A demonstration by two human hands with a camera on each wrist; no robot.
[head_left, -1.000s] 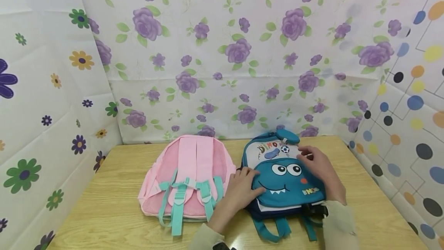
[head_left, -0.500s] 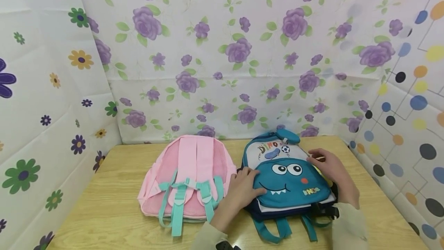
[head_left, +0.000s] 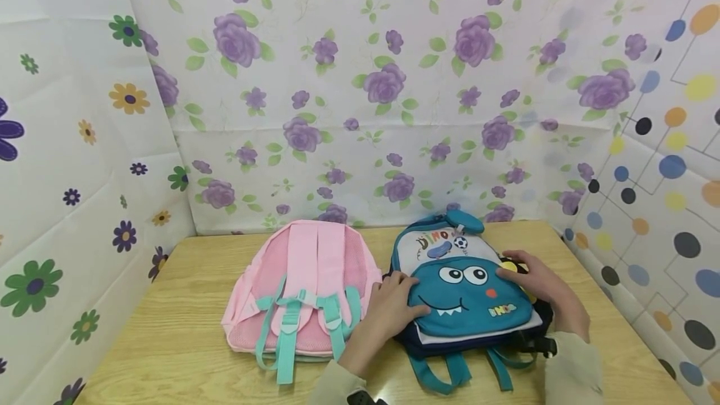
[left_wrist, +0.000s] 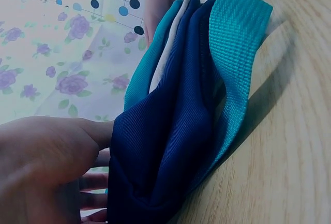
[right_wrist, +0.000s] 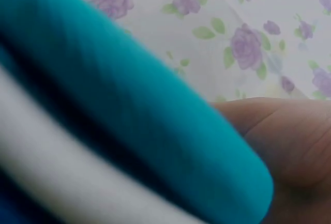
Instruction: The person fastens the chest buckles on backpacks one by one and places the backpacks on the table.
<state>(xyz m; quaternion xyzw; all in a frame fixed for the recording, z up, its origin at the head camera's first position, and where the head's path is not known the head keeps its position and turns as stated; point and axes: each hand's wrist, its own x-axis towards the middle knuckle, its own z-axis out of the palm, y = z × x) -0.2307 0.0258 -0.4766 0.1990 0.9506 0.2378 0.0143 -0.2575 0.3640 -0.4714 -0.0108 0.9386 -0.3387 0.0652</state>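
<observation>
Your left hand (head_left: 388,308) lies flat, fingers straight and spread, on the left edge of the teal and navy fabric backpack with a cartoon monster face (head_left: 467,295), pressing it down; in the left wrist view that hand (left_wrist: 49,167) rests against the navy side panel of the backpack (left_wrist: 165,146), beside its teal webbing strap (left_wrist: 235,43). Your right hand (head_left: 542,289) sits on the backpack's right edge with its fingers curled, the tips at a small yellow piece (head_left: 509,265) on that edge; whether it pinches that piece or only touches it cannot be told. The right wrist view is too close and blurred to settle it, showing only the teal rim of the backpack (right_wrist: 129,115) against the hand (right_wrist: 289,141).

The backpack lies face up on the right half of the light wooden tabletop (head_left: 169,342), straps toward you. Just beside it on the left, touching or nearly so, lies a pink mesh-backed backpack with mint straps (head_left: 304,289), back side up. Sheets printed with purple roses (head_left: 365,80) hang behind the far edge, with flower-print and dot-print sheets at the left and right sides.
</observation>
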